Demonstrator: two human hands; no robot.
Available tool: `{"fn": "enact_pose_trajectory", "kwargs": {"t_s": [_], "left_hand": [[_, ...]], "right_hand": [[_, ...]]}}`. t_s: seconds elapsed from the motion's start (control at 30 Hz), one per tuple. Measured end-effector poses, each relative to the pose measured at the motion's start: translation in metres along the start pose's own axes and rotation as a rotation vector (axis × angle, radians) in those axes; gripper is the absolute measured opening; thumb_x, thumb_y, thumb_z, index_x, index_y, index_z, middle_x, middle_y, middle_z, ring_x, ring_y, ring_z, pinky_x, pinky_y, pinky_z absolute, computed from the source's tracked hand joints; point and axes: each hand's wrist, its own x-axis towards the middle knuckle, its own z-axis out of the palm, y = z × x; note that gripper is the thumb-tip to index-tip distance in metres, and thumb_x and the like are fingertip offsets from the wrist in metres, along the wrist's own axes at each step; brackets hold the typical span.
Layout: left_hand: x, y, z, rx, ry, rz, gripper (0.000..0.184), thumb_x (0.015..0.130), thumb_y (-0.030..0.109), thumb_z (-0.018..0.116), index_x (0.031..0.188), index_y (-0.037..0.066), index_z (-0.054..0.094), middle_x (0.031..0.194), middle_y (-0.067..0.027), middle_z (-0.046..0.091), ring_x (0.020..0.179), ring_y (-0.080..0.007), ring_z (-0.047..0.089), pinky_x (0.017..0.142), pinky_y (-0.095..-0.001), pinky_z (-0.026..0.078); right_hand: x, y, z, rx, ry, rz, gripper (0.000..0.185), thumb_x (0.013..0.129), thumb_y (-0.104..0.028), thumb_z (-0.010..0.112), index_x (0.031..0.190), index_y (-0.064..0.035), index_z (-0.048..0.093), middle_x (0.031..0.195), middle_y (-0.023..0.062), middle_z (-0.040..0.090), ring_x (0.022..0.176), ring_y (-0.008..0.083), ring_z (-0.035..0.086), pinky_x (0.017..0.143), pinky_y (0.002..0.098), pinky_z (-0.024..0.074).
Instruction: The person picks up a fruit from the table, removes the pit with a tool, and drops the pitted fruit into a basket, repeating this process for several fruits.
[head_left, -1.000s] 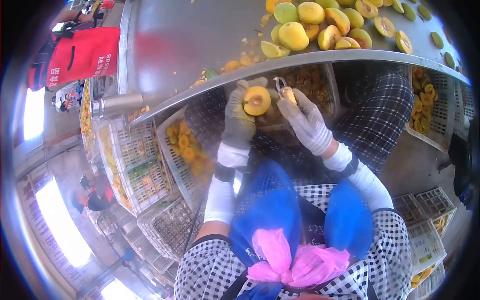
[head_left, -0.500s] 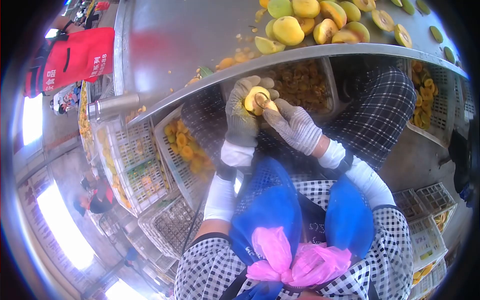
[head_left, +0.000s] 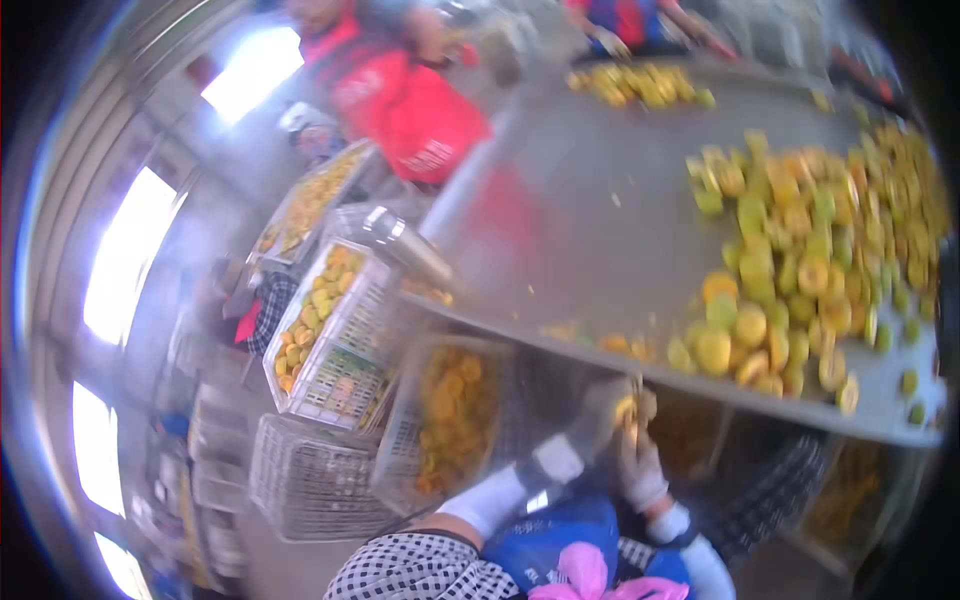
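Blurred by motion, my left hand (head_left: 598, 408) in a grey-white work glove is closed around a piece of yellow peach-like fruit (head_left: 626, 410) below the table edge. My right hand (head_left: 641, 474), also gloved, is close against the fruit from the lower right, fingers closed. Whatever it grips is smeared and hidden. Above my hands is the metal table (head_left: 590, 240), with a large heap of yellow-green halved fruit (head_left: 790, 270) on its right part. Scraps lie along its near edge.
Left of my knees stand a crate of yellow fruit halves (head_left: 455, 420), an upturned-looking grey crate (head_left: 310, 480) and a white crate of whole-looking fruit (head_left: 320, 310). A metal cylinder (head_left: 405, 243) juts by the table corner. A person in a red apron (head_left: 420, 120) is at the far left; another person's glove (head_left: 610, 42) shows behind.
My view has swung left and up, so the table, crates and co-workers show more. Both hands now appear lower and farther right, still together at the fruit.
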Motion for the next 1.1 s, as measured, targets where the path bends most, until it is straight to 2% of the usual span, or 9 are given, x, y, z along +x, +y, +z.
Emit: {"fn": "enact_pose_trajectory", "kwargs": {"t_s": [0.27,0.53,0.6,0.63,0.7,0.77,0.83,1.03,1.1], "left_hand": [[-0.011,0.006,-0.008,-0.004,0.013,-0.11,0.023,0.094,0.022,0.056,0.09,0.001,0.062,0.08,-0.0096,0.062,0.07,-0.0155,0.058,0.064,-0.0272,0.047],[-0.012,-0.002,-0.013,0.16,0.029,-0.022,0.028,0.095,0.024,0.056,0.095,-0.003,0.062,0.084,-0.0114,0.066,0.07,-0.0143,0.061,0.067,-0.026,0.05],[-0.002,0.013,-0.022,0.062,-0.106,-0.203,0.029,0.095,0.025,0.057,0.095,-0.003,0.062,0.084,-0.0119,0.066,0.071,-0.0149,0.061,0.067,-0.0271,0.05],[0.0,0.018,-0.026,-0.029,-0.239,-0.392,0.029,0.095,0.025,0.057,0.096,-0.003,0.062,0.085,-0.0125,0.067,0.071,-0.0155,0.062,0.068,-0.0282,0.051],[-0.009,0.033,-0.018,0.037,-0.218,-0.277,0.031,0.094,0.027,0.058,0.099,-0.003,0.062,0.084,-0.0116,0.067,0.072,-0.0154,0.063,0.068,-0.0295,0.051],[-0.011,0.026,-0.015,0.098,-0.198,-0.159,0.033,0.094,0.029,0.058,0.103,-0.003,0.062,0.083,-0.0107,0.066,0.072,-0.0153,0.063,0.068,-0.0309,0.051],[-0.012,0.001,-0.016,0.704,0.019,0.511,0.035,0.093,0.031,0.061,0.108,-0.001,0.063,0.083,-0.0078,0.067,0.075,-0.0131,0.063,0.07,-0.029,0.051],[-0.019,0.005,-0.015,0.451,0.088,0.12,0.029,0.088,0.028,0.068,0.103,0.004,0.07,0.086,-0.0021,0.068,0.08,-0.0094,0.06,0.073,-0.0263,0.049],[-0.014,0.006,-0.021,0.427,0.016,0.095,0.029,0.088,0.029,0.068,0.103,0.004,0.07,0.086,-0.002,0.067,0.079,-0.0083,0.059,0.073,-0.026,0.048]], "right_hand": [[-0.001,0.022,0.005,0.367,-0.126,0.323,0.024,0.099,-0.02,0.044,0.099,0.0018,0.054,0.082,0.0077,0.061,0.072,0.0144,0.056,0.064,0.0314,0.0472],[0.005,0.018,0.003,-0.441,-0.101,-0.425,0.025,0.084,-0.013,0.061,0.102,0.0013,0.049,0.081,0.014,0.062,0.069,0.0322,0.062,0.059,0.0406,0.0477],[0.007,0.094,0.003,0.66,-0.176,0.451,0.034,0.085,-0.015,0.064,0.11,0.0024,0.049,0.088,0.0145,0.065,0.072,0.0298,0.065,0.063,0.0382,0.0501],[0.005,0.066,-0.003,0.645,-0.184,0.454,0.034,0.085,-0.015,0.064,0.11,0.0024,0.049,0.088,0.0145,0.065,0.072,0.0298,0.065,0.063,0.0382,0.0501],[0.004,-0.03,-0.008,-0.239,-0.228,-0.43,0.048,0.083,-0.018,0.068,0.121,0.0019,0.045,0.092,0.0152,0.066,0.079,0.0278,0.066,0.07,0.0341,0.0516],[0.009,-0.037,-0.001,-0.168,-0.228,-0.218,0.052,0.082,-0.02,0.069,0.123,0.001,0.043,0.093,0.0151,0.066,0.081,0.0282,0.066,0.072,0.0336,0.0518],[0.011,-0.042,-0.003,-0.095,-0.213,-0.001,0.057,0.081,-0.022,0.07,0.126,0.0001,0.041,0.095,0.015,0.066,0.082,0.0286,0.066,0.075,0.0332,0.0519],[0.009,-0.037,-0.004,-0.538,-0.316,-0.288,0.069,0.087,-0.053,0.06,0.131,-0.0032,0.04,0.107,0.0108,0.06,0.092,0.0267,0.062,0.076,0.0396,0.0512],[0.004,-0.026,0.004,0.891,-0.232,0.659,0.072,0.086,-0.064,0.054,0.128,-0.0066,0.043,0.109,0.0093,0.058,0.092,0.0263,0.061,0.076,0.0402,0.0521]]}}
